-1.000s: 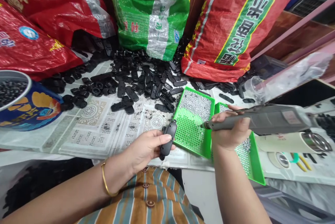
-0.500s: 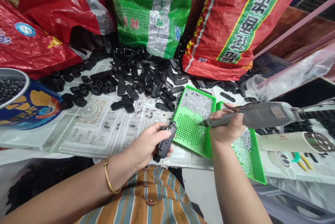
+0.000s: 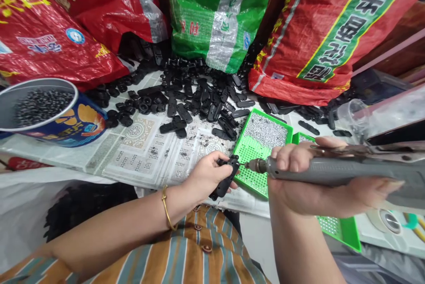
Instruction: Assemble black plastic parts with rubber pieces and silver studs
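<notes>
My left hand (image 3: 212, 175) is closed around a black plastic part (image 3: 228, 177), long and narrow, held tilted above the table's front edge. My right hand (image 3: 308, 173) grips a grey electric screwdriver (image 3: 318, 171) lying level, its tip pointing left. That bit reaches the upper end of the black part; whether it touches a screw there is too small to tell. Below the bit lies a green perforated tray (image 3: 247, 153) with many small silver screws (image 3: 267, 131) at its far end. A second green tray (image 3: 345, 233) is partly hidden behind my right hand and wrist.
Black plastic parts (image 3: 199, 94) are heaped along the back. Behind them stand a green sack (image 3: 219, 23), a red sack (image 3: 318, 40) and more red bags (image 3: 89, 54). A blue tub (image 3: 79, 120) of small dark pieces is at left, a tape roll (image 3: 388, 221) at right.
The screwdriver has come up from the tray toward me, and its bit is now at the black part. My left hand has turned the part slightly. The camera view has shifted left.
</notes>
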A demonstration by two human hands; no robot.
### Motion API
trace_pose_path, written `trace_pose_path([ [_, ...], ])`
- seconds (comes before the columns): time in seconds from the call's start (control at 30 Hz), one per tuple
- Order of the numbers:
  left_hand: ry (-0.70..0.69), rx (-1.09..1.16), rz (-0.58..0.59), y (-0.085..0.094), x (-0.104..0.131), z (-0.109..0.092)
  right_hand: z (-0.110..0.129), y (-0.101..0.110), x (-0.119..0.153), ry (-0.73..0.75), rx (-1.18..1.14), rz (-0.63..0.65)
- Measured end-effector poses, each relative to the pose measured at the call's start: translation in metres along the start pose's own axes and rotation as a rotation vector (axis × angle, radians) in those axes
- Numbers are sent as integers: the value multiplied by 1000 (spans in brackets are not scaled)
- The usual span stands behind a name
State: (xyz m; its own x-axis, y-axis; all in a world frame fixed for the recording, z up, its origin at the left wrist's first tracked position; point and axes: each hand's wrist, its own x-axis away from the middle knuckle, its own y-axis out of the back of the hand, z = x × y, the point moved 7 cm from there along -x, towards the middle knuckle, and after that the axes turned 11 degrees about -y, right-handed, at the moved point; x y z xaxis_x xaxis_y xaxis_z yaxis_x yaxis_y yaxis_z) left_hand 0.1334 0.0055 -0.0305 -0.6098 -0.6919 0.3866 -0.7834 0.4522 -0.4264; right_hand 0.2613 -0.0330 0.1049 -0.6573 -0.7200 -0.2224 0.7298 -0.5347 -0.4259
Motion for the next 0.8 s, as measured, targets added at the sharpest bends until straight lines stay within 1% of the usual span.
trace_pose_path([
  [0.1,0,-1,3,0,-1,1,-6,-5,-1,-18,6,15],
  [0.33,-3,-4,18,0,-3,4,-16,-8,-3,-38,21,39],
  [0.6,-20,-37,-20,-3,2,0,-16,-16,0,-41,14,152],
  [0.8,-16,-47,-41,-3,2,3,-15,-20,4,-40,17,198],
])
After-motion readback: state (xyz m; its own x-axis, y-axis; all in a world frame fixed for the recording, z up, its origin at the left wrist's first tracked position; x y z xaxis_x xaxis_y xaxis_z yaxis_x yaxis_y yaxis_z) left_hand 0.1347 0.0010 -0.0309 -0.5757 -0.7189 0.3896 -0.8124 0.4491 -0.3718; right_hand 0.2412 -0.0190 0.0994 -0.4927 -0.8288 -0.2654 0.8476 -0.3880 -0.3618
